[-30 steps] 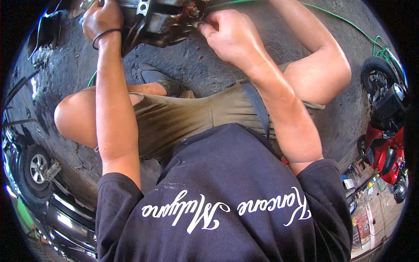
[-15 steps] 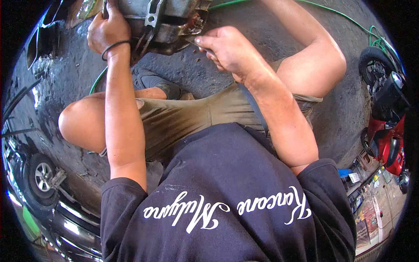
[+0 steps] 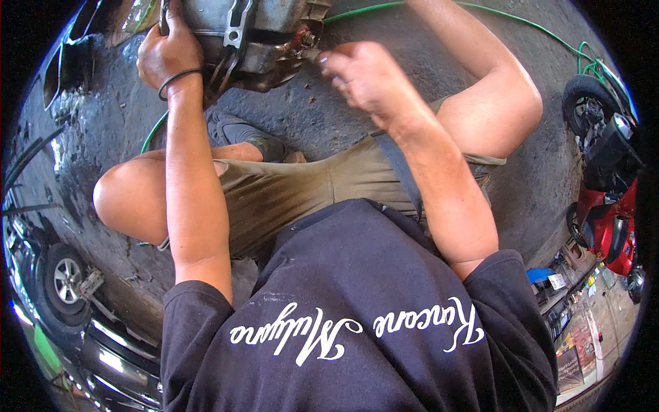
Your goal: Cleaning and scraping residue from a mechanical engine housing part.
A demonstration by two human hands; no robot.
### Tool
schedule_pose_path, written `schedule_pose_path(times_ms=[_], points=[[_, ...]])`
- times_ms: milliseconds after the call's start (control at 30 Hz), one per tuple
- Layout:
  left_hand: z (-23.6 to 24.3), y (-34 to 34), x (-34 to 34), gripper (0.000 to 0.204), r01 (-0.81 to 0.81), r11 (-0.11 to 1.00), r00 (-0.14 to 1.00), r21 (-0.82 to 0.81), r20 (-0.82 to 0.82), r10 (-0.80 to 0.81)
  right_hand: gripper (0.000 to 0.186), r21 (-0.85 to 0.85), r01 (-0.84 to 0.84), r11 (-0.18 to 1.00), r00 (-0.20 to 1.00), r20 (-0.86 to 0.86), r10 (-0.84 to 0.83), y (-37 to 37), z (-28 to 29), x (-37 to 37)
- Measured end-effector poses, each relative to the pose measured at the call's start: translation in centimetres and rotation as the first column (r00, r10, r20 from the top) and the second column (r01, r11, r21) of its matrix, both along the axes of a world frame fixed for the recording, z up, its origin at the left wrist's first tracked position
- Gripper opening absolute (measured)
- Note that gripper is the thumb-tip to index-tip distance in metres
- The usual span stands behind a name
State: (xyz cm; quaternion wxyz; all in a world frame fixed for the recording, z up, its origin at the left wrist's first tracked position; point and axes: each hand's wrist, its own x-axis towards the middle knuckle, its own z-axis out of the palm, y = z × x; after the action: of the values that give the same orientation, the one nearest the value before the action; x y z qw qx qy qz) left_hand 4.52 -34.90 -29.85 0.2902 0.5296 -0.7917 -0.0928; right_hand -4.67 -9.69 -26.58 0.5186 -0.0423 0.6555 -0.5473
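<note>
At the top of the head view is a greasy grey metal housing (image 3: 268, 42), pan-shaped, with a slotted bracket strip (image 3: 234, 36) along it. My left hand (image 3: 169, 56) is closed round its left edge; the fingertips are partly hidden. At the right corner of the housing, a patch of reddish-brown residue (image 3: 303, 36) shows. My right hand (image 3: 367, 77), blurred by motion, pinches a small thin scraper-like tool (image 3: 313, 55). The tool's tip is against or very near that corner; contact cannot be made out.
A green hose (image 3: 508, 15) runs over the dark, stained floor (image 3: 302, 120). My bent legs flank the work. A red motorcycle (image 3: 607, 226) stands at the right. A black car with a silver-rimmed wheel (image 3: 66, 275) is at the lower left.
My right hand and the tool have shifted slightly right and up along the housing's corner. The housing has tilted or moved a little; my left hand keeps its grip.
</note>
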Motion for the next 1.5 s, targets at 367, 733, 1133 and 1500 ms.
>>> schedule_pose_path(times_ms=[367,733,1133,1500], points=[[-2.7,-9.0,0.8,0.056,0.131,0.991,0.99,0.027,-0.062,-0.129,0.016,0.132,-0.262,0.956,0.018,-0.99,0.142,-3.4,-0.2,-2.4],[-4.2,-13.2,2.7,0.076,0.066,0.969,0.992,0.236,0.087,-0.089,0.019,0.15,-0.467,0.871,0.232,-0.93,0.284,-5.6,2.8,-3.6],[-2.0,-8.4,-0.4,0.056,0.16,0.98,0.98,0.118,-0.139,-0.144,0.025,0.281,-0.475,0.834,0.692,-0.466,0.551,-6.5,-0.7,-3.6],[-1.6,-8.4,-0.1,0.05,0.201,0.973,0.965,0.113,-0.194,-0.177,0.028,0.128,-0.232,0.964,0.712,-0.653,0.258,-5.3,0.2,-2.7]])
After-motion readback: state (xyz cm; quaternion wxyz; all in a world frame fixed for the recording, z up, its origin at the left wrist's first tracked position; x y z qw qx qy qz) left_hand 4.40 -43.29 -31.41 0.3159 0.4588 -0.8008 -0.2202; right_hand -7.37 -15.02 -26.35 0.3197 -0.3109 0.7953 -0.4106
